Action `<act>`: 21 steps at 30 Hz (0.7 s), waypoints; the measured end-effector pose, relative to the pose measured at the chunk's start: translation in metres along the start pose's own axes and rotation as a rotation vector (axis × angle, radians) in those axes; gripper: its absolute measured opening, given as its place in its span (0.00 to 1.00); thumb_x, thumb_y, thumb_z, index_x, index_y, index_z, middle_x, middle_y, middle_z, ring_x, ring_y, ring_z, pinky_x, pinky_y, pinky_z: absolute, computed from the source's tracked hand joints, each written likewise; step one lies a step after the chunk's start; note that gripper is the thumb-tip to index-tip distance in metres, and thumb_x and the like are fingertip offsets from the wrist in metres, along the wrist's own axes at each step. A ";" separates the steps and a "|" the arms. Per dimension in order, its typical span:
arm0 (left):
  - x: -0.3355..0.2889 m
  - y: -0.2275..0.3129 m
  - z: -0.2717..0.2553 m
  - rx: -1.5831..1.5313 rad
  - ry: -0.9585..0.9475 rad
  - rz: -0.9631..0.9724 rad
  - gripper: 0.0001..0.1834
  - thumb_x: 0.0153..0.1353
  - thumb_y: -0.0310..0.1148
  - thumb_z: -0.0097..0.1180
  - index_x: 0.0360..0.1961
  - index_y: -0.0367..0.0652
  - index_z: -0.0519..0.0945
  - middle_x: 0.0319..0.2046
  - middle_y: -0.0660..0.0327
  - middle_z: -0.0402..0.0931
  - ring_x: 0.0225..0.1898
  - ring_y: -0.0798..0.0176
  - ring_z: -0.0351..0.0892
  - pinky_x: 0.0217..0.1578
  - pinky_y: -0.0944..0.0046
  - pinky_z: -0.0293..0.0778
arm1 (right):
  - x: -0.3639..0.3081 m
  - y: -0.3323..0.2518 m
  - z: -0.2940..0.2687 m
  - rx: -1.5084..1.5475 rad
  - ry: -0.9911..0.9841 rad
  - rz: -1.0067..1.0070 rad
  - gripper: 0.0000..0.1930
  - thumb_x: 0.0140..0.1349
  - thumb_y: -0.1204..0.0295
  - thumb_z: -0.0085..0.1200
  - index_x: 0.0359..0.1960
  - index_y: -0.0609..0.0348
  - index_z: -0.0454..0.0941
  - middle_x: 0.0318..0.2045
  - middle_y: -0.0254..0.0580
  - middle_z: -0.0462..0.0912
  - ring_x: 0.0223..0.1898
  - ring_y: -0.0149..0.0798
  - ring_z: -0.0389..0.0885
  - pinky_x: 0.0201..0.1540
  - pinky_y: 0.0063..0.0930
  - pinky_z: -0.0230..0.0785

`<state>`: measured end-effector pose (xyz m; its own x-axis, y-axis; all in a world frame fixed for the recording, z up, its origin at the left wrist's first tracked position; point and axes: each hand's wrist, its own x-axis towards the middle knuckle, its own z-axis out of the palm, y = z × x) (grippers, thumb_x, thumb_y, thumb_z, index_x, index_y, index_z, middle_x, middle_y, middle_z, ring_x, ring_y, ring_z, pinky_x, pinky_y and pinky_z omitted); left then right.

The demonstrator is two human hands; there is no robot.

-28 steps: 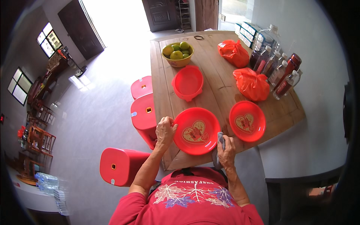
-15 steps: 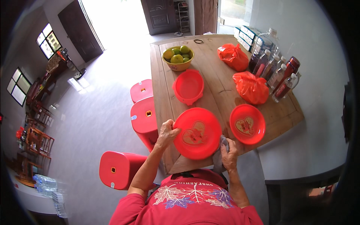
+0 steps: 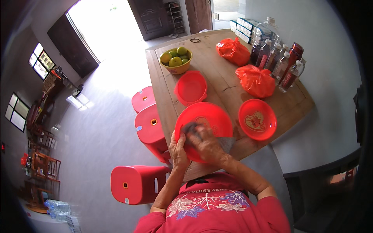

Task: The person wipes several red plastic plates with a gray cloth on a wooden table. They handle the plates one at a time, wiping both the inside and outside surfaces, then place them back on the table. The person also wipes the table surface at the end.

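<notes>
Daylight is pouring in through the open doorway (image 3: 105, 23), blowing out to near-white and spreading a pale sheen over the grey floor (image 3: 103, 132). The windows (image 3: 17, 112) are glowing too, while the wooden chairs (image 3: 44, 161) on the left are sinking into dimness. Soft, faint shadows are falling on the worktop (image 3: 223, 97), and the smaller red plate (image 3: 268, 125) is catching glossy highlights. Motion blur is smearing the grey cloth (image 3: 190, 129) and the right hand (image 3: 208, 146). Fisheye distortion is bending straight edges towards the rim, where black vignetting is swallowing the corners
</notes>
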<state>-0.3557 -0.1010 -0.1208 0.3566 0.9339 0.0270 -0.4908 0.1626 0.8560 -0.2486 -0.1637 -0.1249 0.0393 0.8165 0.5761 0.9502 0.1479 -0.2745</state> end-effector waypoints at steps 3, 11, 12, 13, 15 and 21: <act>-0.002 0.004 -0.008 0.023 -0.027 -0.058 0.18 0.70 0.38 0.43 0.52 0.37 0.72 0.46 0.60 0.76 0.47 0.68 0.73 0.50 0.68 0.70 | 0.006 -0.016 -0.006 0.174 -0.010 -0.141 0.21 0.52 0.75 0.53 0.51 0.62 0.72 0.49 0.58 0.69 0.51 0.58 0.70 0.53 0.45 0.67; -0.014 0.001 0.000 0.102 0.041 0.075 0.23 0.71 0.41 0.40 0.60 0.35 0.66 0.53 0.54 0.71 0.52 0.64 0.70 0.53 0.64 0.68 | 0.045 0.029 -0.016 -0.478 0.189 -0.016 0.18 0.55 0.68 0.49 0.49 0.53 0.73 0.49 0.45 0.71 0.51 0.47 0.69 0.44 0.45 0.64; -0.015 0.004 0.003 0.062 0.045 0.082 0.24 0.71 0.41 0.41 0.60 0.35 0.66 0.53 0.54 0.71 0.52 0.64 0.70 0.53 0.64 0.67 | 0.037 0.034 -0.019 -0.522 0.197 0.024 0.18 0.55 0.68 0.49 0.49 0.51 0.72 0.49 0.44 0.70 0.51 0.45 0.70 0.43 0.45 0.63; -0.015 0.003 0.003 0.081 0.060 0.099 0.23 0.71 0.41 0.41 0.60 0.35 0.66 0.53 0.55 0.71 0.52 0.64 0.70 0.53 0.64 0.68 | 0.029 0.036 -0.020 -0.566 0.201 0.060 0.18 0.55 0.68 0.49 0.50 0.50 0.72 0.49 0.42 0.70 0.50 0.44 0.70 0.42 0.45 0.62; -0.014 0.000 0.001 0.115 0.088 0.131 0.23 0.71 0.40 0.41 0.60 0.36 0.66 0.52 0.55 0.71 0.52 0.64 0.70 0.53 0.64 0.68 | 0.005 0.028 -0.022 -0.605 0.072 0.104 0.19 0.55 0.68 0.50 0.51 0.49 0.71 0.50 0.44 0.70 0.50 0.45 0.70 0.40 0.43 0.65; -0.010 -0.005 -0.003 0.215 0.117 0.105 0.20 0.71 0.40 0.40 0.55 0.36 0.70 0.49 0.57 0.73 0.50 0.64 0.72 0.50 0.66 0.70 | -0.016 -0.018 -0.017 -0.060 -0.198 0.080 0.23 0.55 0.71 0.49 0.55 0.57 0.68 0.51 0.57 0.67 0.48 0.55 0.71 0.41 0.41 0.74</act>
<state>-0.3594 -0.1102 -0.1265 0.2120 0.9746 0.0725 -0.3360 0.0030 0.9419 -0.2610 -0.1893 -0.1163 0.0596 0.9188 0.3903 0.9633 0.0496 -0.2639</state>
